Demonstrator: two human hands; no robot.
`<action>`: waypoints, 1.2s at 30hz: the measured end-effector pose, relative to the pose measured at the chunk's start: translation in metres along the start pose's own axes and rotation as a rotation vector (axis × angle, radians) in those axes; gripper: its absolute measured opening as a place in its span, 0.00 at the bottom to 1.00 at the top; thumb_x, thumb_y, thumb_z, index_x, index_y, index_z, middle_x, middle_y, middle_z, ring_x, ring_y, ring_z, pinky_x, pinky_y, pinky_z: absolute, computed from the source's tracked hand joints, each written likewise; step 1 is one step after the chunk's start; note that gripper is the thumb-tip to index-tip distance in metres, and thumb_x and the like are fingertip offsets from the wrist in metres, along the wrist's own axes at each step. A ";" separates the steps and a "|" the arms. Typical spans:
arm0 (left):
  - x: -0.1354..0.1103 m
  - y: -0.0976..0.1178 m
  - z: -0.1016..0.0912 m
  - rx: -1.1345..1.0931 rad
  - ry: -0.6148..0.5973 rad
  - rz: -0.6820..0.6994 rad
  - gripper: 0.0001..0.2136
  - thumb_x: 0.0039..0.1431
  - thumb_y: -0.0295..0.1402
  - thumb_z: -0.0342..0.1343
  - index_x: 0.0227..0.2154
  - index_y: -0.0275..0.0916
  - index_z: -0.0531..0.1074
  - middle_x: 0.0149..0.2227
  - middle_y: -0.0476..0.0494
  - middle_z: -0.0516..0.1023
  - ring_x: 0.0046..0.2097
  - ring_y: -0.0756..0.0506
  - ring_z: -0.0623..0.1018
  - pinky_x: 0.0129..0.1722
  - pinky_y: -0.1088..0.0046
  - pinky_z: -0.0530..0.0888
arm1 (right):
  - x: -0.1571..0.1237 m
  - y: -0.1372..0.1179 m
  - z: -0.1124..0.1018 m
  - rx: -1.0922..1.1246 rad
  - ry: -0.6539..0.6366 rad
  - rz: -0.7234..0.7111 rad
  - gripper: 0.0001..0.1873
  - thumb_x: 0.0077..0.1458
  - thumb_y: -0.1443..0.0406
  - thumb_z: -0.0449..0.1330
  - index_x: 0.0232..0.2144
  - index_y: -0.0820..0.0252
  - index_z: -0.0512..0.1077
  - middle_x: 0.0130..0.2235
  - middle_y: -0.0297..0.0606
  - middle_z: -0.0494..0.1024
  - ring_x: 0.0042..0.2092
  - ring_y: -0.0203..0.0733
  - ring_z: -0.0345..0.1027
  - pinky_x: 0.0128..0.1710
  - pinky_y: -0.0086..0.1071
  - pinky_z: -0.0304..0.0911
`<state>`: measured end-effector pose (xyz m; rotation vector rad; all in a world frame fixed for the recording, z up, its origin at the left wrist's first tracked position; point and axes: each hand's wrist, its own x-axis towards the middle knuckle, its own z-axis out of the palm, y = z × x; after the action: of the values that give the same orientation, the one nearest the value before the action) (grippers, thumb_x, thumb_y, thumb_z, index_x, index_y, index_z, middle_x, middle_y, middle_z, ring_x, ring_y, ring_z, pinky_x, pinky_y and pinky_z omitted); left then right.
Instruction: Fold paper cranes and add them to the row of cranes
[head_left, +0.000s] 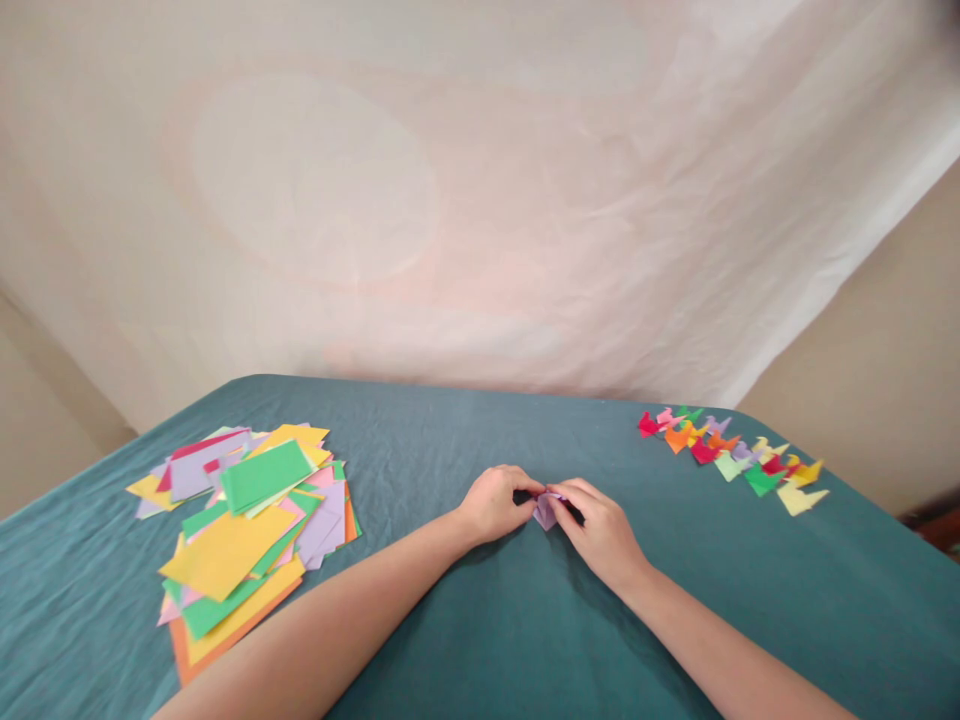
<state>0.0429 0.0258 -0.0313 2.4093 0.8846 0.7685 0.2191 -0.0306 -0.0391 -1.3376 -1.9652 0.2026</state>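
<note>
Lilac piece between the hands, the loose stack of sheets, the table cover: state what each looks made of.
Lilac piece: thin matte paper, apparently; it holds sharp folds. Stack of sheets: the same kind of coloured paper, flat, dull, crisp-edged. Table cover: teal cloth, probably; soft wrinkles, no shine.

One head-worn camera is aimed forward and down across the table [480, 640]. The left hand [495, 503] and right hand [602, 532] are framed close, below centre; the upper half is filled by a draped sheet [480, 200].

Two bare forearms [360, 620], bare hands [495, 505] [600, 532]
</note>
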 end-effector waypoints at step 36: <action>0.003 0.001 0.001 0.226 0.036 -0.009 0.06 0.56 0.34 0.54 0.32 0.44 0.77 0.34 0.50 0.78 0.38 0.47 0.74 0.39 0.74 0.69 | 0.007 0.012 0.002 0.022 -0.015 -0.130 0.17 0.55 0.73 0.50 0.42 0.55 0.73 0.39 0.39 0.76 0.40 0.44 0.68 0.41 0.40 0.67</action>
<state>0.0458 0.0266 -0.0305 2.5917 1.0457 0.7453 0.2253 -0.0190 -0.0427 -1.1928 -2.0482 0.1716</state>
